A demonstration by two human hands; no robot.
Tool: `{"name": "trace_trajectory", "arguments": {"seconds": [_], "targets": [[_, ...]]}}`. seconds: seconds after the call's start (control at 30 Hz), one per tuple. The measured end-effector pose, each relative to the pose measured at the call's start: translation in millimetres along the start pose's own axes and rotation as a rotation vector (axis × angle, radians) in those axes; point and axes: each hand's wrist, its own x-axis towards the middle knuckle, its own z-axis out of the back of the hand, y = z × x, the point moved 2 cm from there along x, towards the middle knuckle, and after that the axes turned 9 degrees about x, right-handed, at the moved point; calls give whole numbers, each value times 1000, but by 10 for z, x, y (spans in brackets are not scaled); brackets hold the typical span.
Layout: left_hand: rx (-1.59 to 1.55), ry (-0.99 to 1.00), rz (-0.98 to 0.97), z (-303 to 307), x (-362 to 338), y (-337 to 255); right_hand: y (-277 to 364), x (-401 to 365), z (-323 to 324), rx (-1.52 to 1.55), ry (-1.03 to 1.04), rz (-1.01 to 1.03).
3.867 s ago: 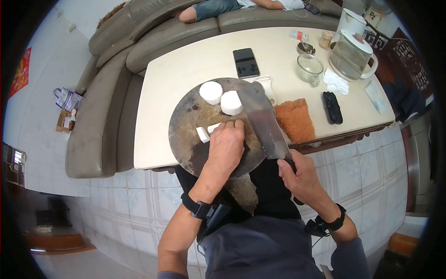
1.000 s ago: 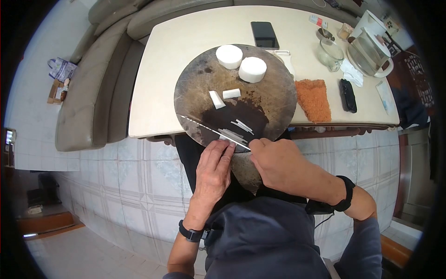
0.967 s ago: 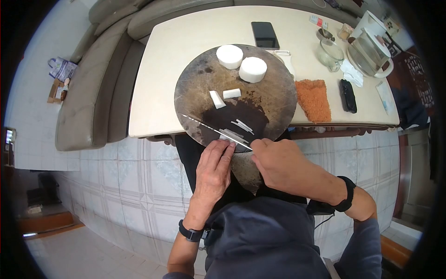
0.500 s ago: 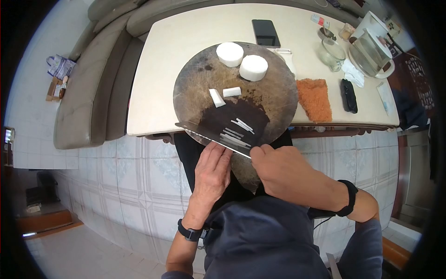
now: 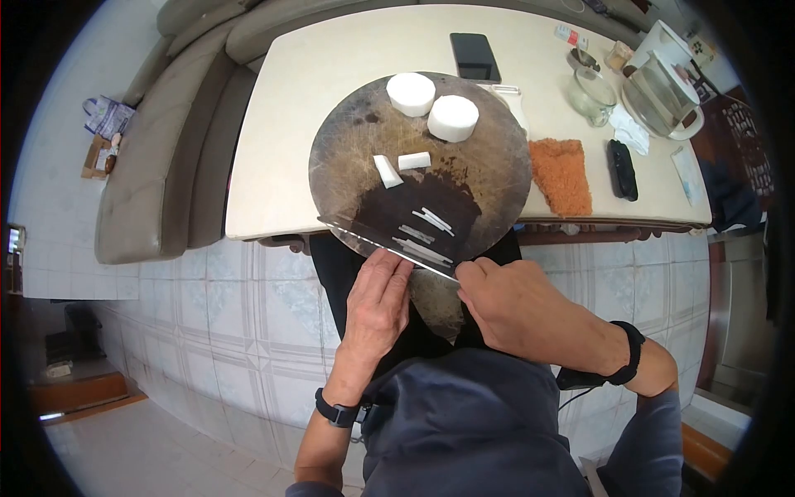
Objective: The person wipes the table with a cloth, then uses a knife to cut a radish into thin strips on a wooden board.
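My right hand (image 5: 505,302) grips the handle end of a kitchen knife (image 5: 389,251), its blade slanting up to the left across the near edge of a round wooden chopping board (image 5: 335,157). Fingers bent and pressed together, my left hand (image 5: 377,306) rests against the near side of the blade; whatever lies under its fingertips is hidden. Just beyond the blade, several thin white strips (image 5: 433,220) lie on the dark wet patch. Farther up are two cut white radish pieces (image 5: 387,171) and two thick radish rounds (image 5: 453,118).
On the cream table (image 5: 273,166) lie a dark phone (image 5: 475,58), a peeler (image 5: 509,95), an orange cloth (image 5: 561,177) and a black case (image 5: 621,170). A glass cup (image 5: 590,95) and a clear jug (image 5: 660,93) stand at the right. A sofa (image 5: 166,157) is at the left.
The knife and my right hand have shifted slightly to the right. My left hand stays at the blade almost unmoved. The strips and radish pieces lie as before.
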Motion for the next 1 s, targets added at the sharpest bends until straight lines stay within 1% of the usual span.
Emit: {"name": "trace_trajectory", "arguments": {"seconds": [0.23, 0.3, 0.4, 0.57, 0.7, 0.93, 1.0], "targets": [[3, 9, -14, -15, -12, 8, -4, 202, -97, -35, 0, 29], [0, -2, -17, -12, -6, -1, -67, 256, -154, -18, -101, 15], [-29, -5, -9, 4, 23, -17, -152, 224, -128, 32, -130, -11], [-8, -12, -25, -10, 3, 3, -42, 47, 40, 45, -62, 5], [-3, -7, -14, -12, -14, 20, -38, -8, 22, 21, 3, 8], [5, -11, -22, -15, -11, 7, -7, 145, -88, -19, -5, 18], [7, -4, -20, -4, -8, 5, -32, 213, -98, 17, -43, -2]]}}
